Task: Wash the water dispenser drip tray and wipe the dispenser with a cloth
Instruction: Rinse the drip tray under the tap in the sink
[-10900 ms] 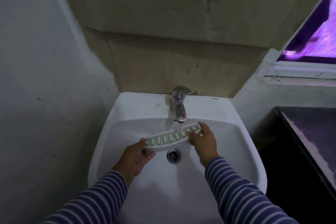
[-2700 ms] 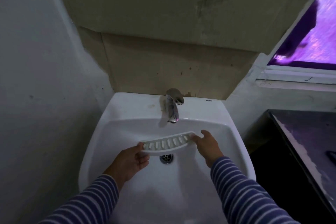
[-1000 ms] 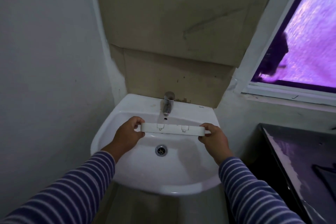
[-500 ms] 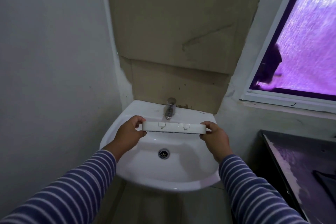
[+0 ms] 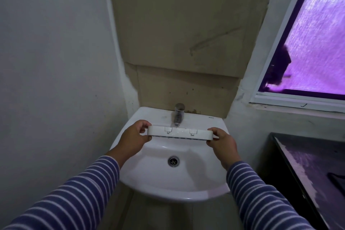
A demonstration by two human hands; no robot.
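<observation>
The long white drip tray point(image 5: 180, 132) hangs level above the white sink point(image 5: 173, 190), turned so its smooth back edge with two small clips faces me. My left hand point(image 5: 133, 137) grips its left end, fingers curled over the top. At the right end my right hand point(image 5: 221, 141) holds it the same way. The chrome tap point(image 5: 179, 113) stands just behind the tray, and no water is seen running. The slotted face of the tray is hidden from me.
A white wall point(image 5: 56, 80) closes in on the left. A dark counter point(image 5: 313, 164) stands at the right, below a window point(image 5: 313, 43) lit purple. Beige panels point(image 5: 186, 43) cover the wall behind the sink. The drain point(image 5: 173, 161) sits mid-basin.
Both hands lifted the tray out of the basin and turned it on edge. My view has pulled back and up from the sink. Since half a second ago it barely moved.
</observation>
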